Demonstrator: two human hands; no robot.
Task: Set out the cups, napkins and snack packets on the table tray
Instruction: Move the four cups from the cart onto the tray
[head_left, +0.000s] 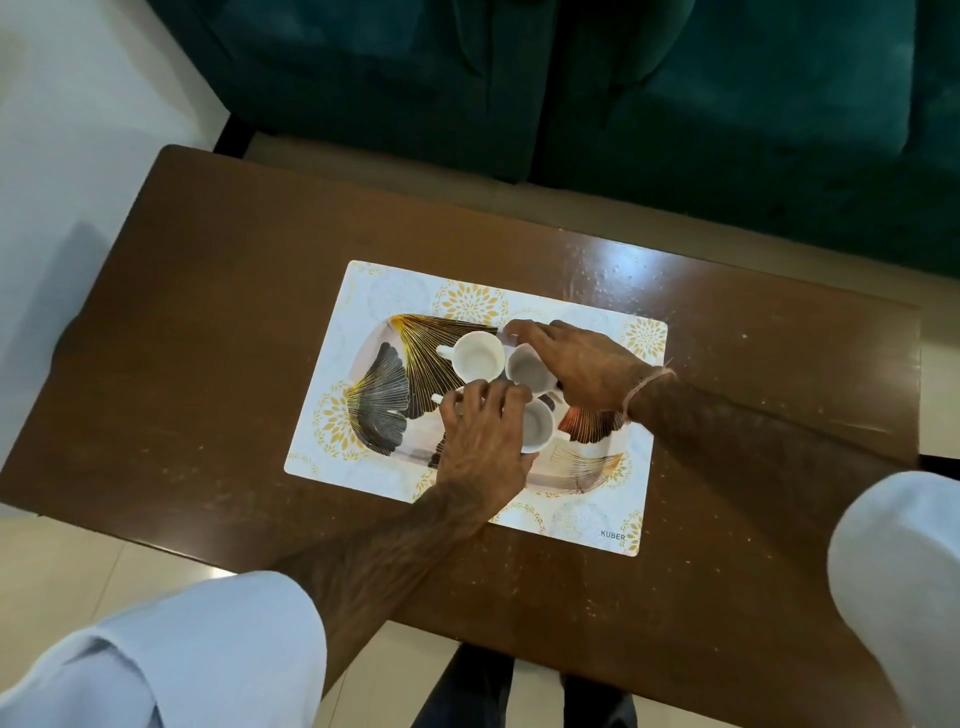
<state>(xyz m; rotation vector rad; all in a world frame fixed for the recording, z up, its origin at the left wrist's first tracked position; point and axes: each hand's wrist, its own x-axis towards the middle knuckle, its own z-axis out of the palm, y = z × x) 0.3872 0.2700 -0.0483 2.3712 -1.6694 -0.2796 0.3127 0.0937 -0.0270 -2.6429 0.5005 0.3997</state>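
Several white cups cluster in the middle of an oval tray (387, 364) printed with gold and black fan leaves. One cup (478, 356) stands free at the back, its handle pointing left. My right hand (582, 366) reaches in from the right and grips the rim of the cup (523, 367) beside it. My left hand (480, 434) lies over a near cup and hides most of it; only its handle (439, 399) sticks out to the left. Another cup (538, 427) stands against my left hand's right side. I see no napkins or snack packets.
The tray rests on a white placemat (582, 519) with gold flower prints, on a brown wooden table (208, 338). A dark green sofa (675, 104) stands behind the table. Pale floor tiles lie to the left and in front.
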